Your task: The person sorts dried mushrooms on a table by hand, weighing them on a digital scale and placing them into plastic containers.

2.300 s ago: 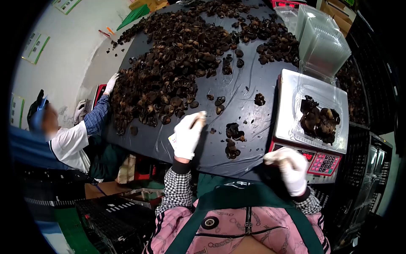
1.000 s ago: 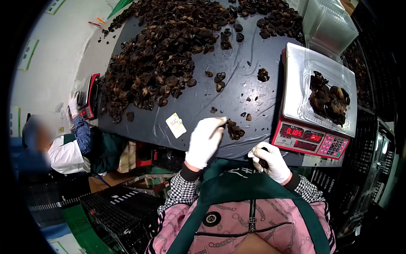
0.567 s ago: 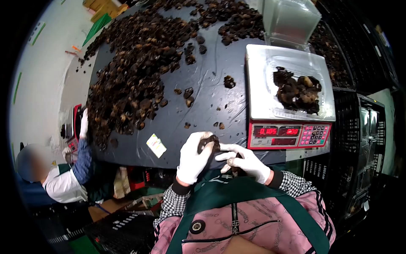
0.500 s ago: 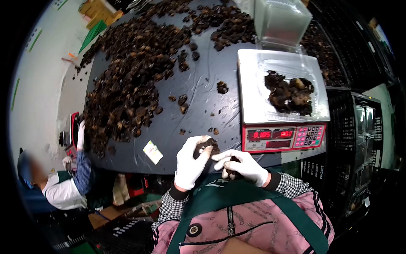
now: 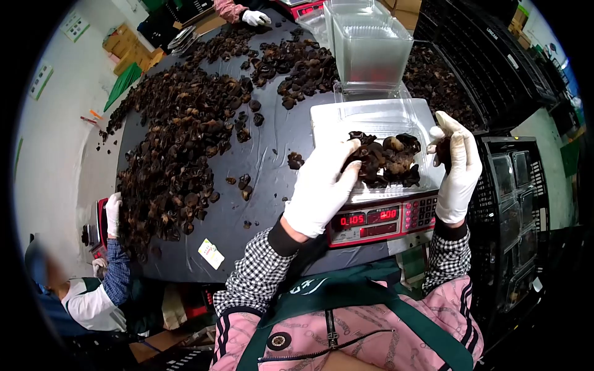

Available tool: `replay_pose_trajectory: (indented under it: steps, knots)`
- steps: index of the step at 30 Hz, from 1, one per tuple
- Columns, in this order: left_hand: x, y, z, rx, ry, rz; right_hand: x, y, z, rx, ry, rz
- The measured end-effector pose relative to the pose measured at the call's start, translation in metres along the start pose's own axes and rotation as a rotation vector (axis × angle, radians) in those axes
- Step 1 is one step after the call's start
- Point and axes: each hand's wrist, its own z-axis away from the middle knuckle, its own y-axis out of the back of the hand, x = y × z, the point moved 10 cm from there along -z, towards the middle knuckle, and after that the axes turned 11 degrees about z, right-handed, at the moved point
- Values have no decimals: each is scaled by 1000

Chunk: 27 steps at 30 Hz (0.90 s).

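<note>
We stand at a worktop [image 5: 266, 198] covered in black plastic sheeting, a broad heap of dark brown, wrinkled mushrooms [image 5: 179, 130] spread over its left and far parts. Near us, on a red scale with a silver platform [image 5: 325, 120], a clear plastic tray [image 5: 396, 127] holds a clump of dark brown mushrooms [image 5: 399, 157]. Our white-gloved left hand [image 5: 322, 185] reaches to the clump's left edge, thumb and fingers slightly parted; we cannot tell whether they grip anything. Our white-gloved right hand [image 5: 459, 170] has its fingers curled round a small dark piece [image 5: 443, 151] by the tray's right edge. Behind the scale rises a stack of clear plastic containers [image 5: 371, 55]
</note>
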Motion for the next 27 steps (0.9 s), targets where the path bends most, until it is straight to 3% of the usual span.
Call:
replay_pose_trajectory:
  steps: [1,4,6,8,12,15,18,19,22,23,24,27]
  knots:
    - [-10,-11,-1,-40,64,36,0,-2,-3,-18,-11,-9]
    - [8,-31,-11,-121,-79,-171,12,-5,-11,-69,-23,-62]
    - [17,-46,-17,-190,-65,-151,23,-8,-11,-65,-79,-107]
    - [25,-70,-20,-204,-213,-241,34,-11,-11,-53,-111,-88]
    - [16,-114,-26,-312,-193,-442,57,-17,-13,-83,-206,-248]
    - [5,-110,-29,-336,-137,-311,58,-12,-14,-61,-223,-238]
    - [8,-68,-37,-174,-58,50,55,-10,-14,-36,-219,-242]
    - [0,-60,-40,-174,9,126,50,-12,-15,-64,-147,-226]
    - [-25,-35,-29,-49,438,728,47,-26,-9,-191,-103,-127]
    - [-37,-25,-25,-43,474,664,45,-35,-5,-264,-91,-178]
    - [-37,-17,-19,37,581,839,49,-42,0,-303,-125,-235]
    - [-66,-4,2,102,649,1125,43,-43,3,-288,-71,-159]
